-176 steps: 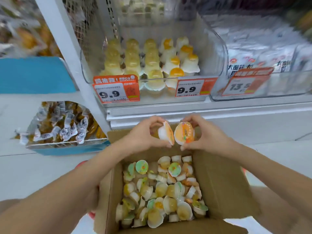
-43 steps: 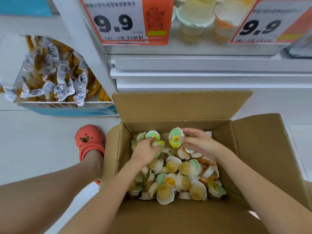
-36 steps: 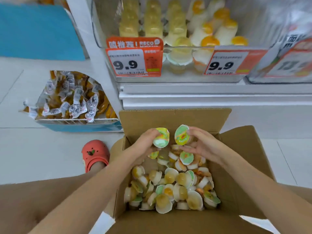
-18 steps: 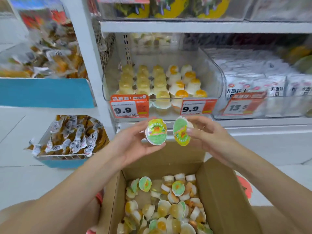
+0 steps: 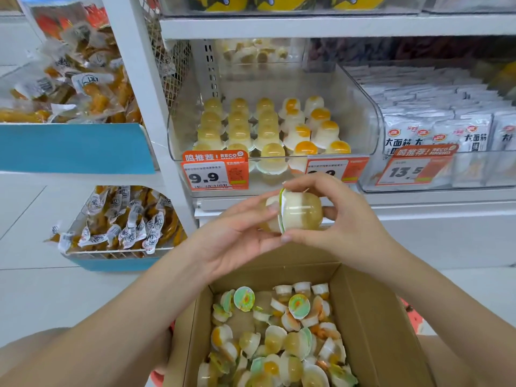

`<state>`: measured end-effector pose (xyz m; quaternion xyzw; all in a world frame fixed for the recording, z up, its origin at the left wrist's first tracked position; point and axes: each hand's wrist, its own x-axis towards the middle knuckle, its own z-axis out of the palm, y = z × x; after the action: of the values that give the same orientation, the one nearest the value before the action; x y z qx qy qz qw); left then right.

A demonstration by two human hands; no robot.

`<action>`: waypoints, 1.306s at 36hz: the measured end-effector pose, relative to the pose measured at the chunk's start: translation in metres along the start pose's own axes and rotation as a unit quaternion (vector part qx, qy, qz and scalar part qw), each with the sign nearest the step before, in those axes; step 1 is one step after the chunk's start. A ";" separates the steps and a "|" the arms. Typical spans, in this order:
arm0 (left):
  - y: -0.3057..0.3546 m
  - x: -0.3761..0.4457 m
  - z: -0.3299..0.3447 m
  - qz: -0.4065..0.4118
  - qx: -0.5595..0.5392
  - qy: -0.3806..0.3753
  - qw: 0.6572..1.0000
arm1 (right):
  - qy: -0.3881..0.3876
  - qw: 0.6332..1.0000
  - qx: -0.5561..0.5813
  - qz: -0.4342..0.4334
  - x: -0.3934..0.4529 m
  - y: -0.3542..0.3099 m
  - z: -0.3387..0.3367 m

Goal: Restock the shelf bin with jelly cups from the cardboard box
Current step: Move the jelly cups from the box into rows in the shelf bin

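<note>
Two green-lidded jelly cups are pressed lid to lid in front of the shelf edge. My right hand (image 5: 344,227) grips the right jelly cup (image 5: 303,212) between fingers and thumb. My left hand (image 5: 237,237) holds the left jelly cup (image 5: 270,219), which is mostly hidden by its fingers. Above and behind them is the clear shelf bin (image 5: 365,115), with rows of yellow and white-orange cups standing lid down. Below my hands the open cardboard box (image 5: 371,319) holds several loose jelly cups (image 5: 279,339).
Orange 9.9 price tags (image 5: 215,171) hang on the bin's front. A clear bin of white packets (image 5: 446,135) sits to the right. At the left are a blue shelf tray (image 5: 75,148) and a wire basket of wrapped snacks (image 5: 122,222). A red shoe (image 5: 413,319) shows beside the box.
Both hands came up out of the box, each with a green-lidded cup. The lids faced me half a second ago; now the cups are turned and pressed lid to lid.
</note>
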<state>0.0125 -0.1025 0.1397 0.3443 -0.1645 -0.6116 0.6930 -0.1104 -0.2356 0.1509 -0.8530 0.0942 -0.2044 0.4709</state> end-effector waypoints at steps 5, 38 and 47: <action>-0.004 -0.002 0.002 -0.001 0.012 0.019 1.000 | -0.018 1.000 -0.008 0.007 -0.004 0.002 0.001; 0.059 -0.023 -0.041 0.143 0.709 0.326 0.609 | 0.134 0.989 -0.035 0.060 0.090 -0.024 -0.012; 0.081 -0.021 -0.051 0.127 0.747 0.355 0.548 | 0.057 0.984 -0.153 0.075 0.239 -0.011 0.022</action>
<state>0.1008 -0.0673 0.1624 0.9024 -0.3445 -0.0026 0.2588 0.1139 -0.2975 0.2120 -0.8922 0.2147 -0.2006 0.3430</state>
